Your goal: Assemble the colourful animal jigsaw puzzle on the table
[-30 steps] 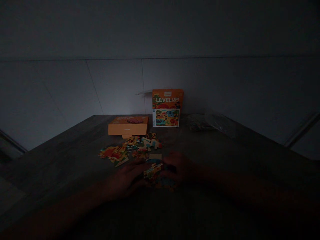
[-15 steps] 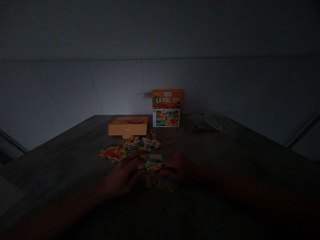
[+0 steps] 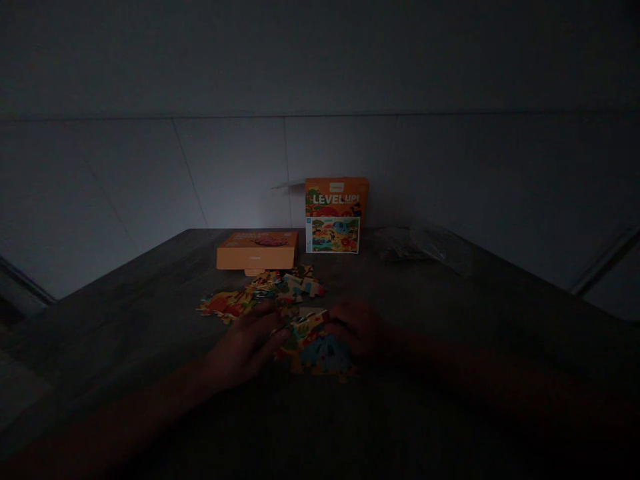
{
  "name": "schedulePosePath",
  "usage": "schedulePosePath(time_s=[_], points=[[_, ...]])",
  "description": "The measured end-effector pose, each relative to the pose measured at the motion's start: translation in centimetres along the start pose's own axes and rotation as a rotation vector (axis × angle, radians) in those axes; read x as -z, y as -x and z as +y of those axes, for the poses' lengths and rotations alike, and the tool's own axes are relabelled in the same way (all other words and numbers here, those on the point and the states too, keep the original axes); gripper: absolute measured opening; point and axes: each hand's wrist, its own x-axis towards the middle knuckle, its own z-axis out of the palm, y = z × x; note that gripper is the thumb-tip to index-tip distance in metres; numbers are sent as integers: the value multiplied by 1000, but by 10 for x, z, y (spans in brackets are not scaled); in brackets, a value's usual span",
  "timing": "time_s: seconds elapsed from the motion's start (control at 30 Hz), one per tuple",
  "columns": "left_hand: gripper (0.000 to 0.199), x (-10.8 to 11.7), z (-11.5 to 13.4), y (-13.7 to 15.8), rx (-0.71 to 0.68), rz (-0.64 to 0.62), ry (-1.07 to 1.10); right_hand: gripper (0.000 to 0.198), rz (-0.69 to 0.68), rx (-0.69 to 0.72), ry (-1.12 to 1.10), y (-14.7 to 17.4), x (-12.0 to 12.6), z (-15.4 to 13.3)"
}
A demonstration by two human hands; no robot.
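In dim light, several jigsaw puzzle pieces (image 3: 306,325) are bunched between my two hands. My left hand (image 3: 245,347) has its fingers curled and its thumb against the left side of these pieces. My right hand (image 3: 357,328) grips their right side, fingers bent over; its fingertips are partly lost in shadow. Just below lies a joined patch of puzzle with a blue figure (image 3: 327,353), flat on the table. Beyond my left hand a loose heap of colourful puzzle pieces (image 3: 227,303) spreads over the table top.
An orange box (image 3: 256,257) lies flat behind the heap. Beside it stands an upright orange box (image 3: 336,193) marked "LEVEL UP!", with a picture card (image 3: 334,235) leaning on its front. A clear plastic bag (image 3: 425,245) lies at the back right, before the white wall (image 3: 235,173).
The pieces between my hands have tilted and shifted, and more of the blue patch beneath shows. My right hand has moved up slightly; my left hand stays nearly in place.
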Motion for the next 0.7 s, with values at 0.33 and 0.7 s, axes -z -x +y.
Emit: schedulePosePath(time_s=[0.33,0.7], points=[[11,-2,16,-1,-156,-73,-13,43,-153,199,18,3,-7,9],[36,17,-56,-9,837,429,256,38,-244,98,-27,-1,-1,4]])
